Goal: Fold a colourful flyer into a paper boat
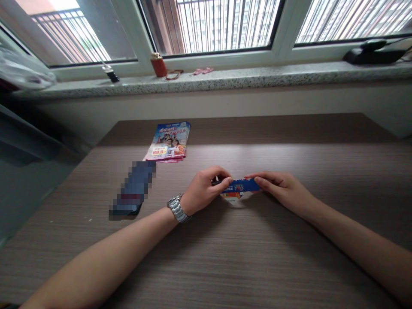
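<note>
Surface (289,240): brown wood grain, placed below a speckled stone sill (257,79). Wall (225,101): pale, plain, between sill and surface. Windows (209,25): light frames, three visible panes; vertical railings outside. Daylight enters through the panes and forms a bright band across the surface's far part.

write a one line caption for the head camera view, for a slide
Two hands hold a folded blue paper piece above a wooden desk, near stacked flyers.
</note>
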`<act>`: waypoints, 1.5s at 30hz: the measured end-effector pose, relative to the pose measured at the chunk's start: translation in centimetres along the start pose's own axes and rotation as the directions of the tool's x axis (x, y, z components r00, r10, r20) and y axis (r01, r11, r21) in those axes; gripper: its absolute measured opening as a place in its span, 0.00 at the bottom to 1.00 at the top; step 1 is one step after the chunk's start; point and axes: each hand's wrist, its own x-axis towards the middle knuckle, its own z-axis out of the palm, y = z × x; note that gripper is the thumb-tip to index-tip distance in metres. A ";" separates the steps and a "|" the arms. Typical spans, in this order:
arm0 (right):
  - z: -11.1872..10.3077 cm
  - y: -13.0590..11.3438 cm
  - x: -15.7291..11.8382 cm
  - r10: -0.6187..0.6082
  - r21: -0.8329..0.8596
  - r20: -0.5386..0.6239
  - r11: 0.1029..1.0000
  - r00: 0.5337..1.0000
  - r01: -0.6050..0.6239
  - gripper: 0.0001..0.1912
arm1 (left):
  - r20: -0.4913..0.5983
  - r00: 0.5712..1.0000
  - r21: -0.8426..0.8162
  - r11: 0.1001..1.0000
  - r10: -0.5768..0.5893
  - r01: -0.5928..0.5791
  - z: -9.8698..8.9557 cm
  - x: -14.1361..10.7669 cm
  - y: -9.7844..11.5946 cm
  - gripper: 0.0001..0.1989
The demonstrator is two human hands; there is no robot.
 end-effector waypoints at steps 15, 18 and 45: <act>0.8 -0.5 -0.3 0.081 0.124 -0.080 0.990 0.993 -0.071 0.17 | -0.006 1.000 0.002 1.000 -0.022 0.022 0.3 -0.4 -0.1 0.11; 0.8 -0.5 -0.4 0.084 0.117 -0.085 0.990 0.993 -0.073 0.17 | -0.001 1.000 0.005 1.000 -0.026 0.026 0.4 -0.4 -0.2 0.11; 1.8 -1.1 -0.8 0.013 0.045 0.026 0.999 1.000 -0.014 0.17 | 0.145 0.988 0.046 0.997 0.052 -0.060 0.4 -0.4 1.7 0.10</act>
